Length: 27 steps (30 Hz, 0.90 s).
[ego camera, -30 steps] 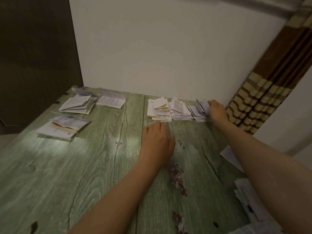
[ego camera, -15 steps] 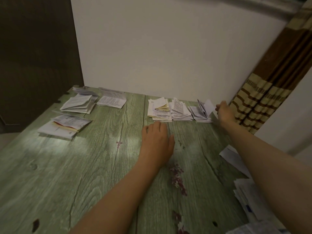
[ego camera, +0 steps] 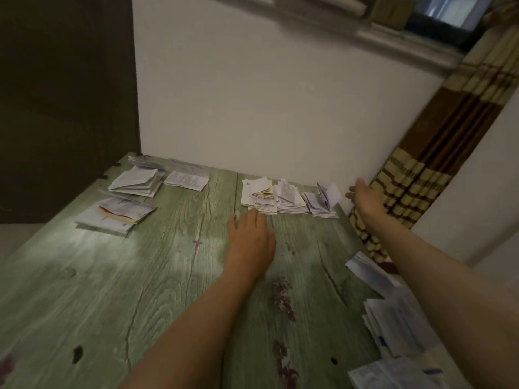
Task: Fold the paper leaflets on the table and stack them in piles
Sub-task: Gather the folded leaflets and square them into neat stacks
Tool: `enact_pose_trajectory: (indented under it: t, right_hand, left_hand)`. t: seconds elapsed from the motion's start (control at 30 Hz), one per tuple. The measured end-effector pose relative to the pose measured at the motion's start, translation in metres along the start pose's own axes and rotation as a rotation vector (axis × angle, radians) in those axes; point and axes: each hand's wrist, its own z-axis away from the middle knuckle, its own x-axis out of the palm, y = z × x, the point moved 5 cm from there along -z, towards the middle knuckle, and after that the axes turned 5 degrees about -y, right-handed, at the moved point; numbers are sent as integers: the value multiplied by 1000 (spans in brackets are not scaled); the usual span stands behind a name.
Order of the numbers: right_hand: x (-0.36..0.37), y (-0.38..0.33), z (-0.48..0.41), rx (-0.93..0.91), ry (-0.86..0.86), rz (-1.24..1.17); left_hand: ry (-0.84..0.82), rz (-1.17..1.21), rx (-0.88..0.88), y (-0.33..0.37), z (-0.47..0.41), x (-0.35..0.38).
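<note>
Green, wood-grained and worn, the table (ego camera: 140,276) carried a row of three small piles of folded white paper leaflets (ego camera: 289,199) against the wall. Just right of that row the right hand (ego camera: 365,196) hovered apart from it, its fingers (ego camera: 359,184) loose and spread, holding nothing. On the near side of the row the left hand (ego camera: 250,237) lay palm down, fingers (ego camera: 252,217) straight, their tips at the front edge of the row's left pile (whether touching could not be told). The top leaflet (ego camera: 329,195) on the row's right pile stood sprung open instead of lying flat. The step in hand looked like the finish of a placement. Doing it well probably called for pressing that leaflet down along its crease, so that the pile would bear more without sliding. A loose heap of unfolded white leaflets (ego camera: 398,318), well nearer than the row and to its right, likely supplied the next sheet. Larger folded stacks (ego camera: 134,181) lay well left of the row.
</note>
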Motion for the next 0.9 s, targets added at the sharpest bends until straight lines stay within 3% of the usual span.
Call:
enact_pose_trajectory:
  t: [0.23, 0.53, 0.77, 0.83, 0.9]
  right_hand:
    - [-5, -10, 15, -24, -37, 28]
    - [16, -41, 51, -72, -59, 41]
    - [163, -107, 148, -425, -477, 259]
    - [221, -121, 182, -479, -630, 294]
    - [272, -133, 206, -553, -677, 353]
  left_hand:
    - [126, -14, 109, -25, 46, -38]
    - [250, 74, -76, -100, 87, -89]
    - [268, 117, -252, -143, 118, -111]
    - [284, 169, -352, -157, 125, -119]
    - [324, 235, -459, -169, 133, -125]
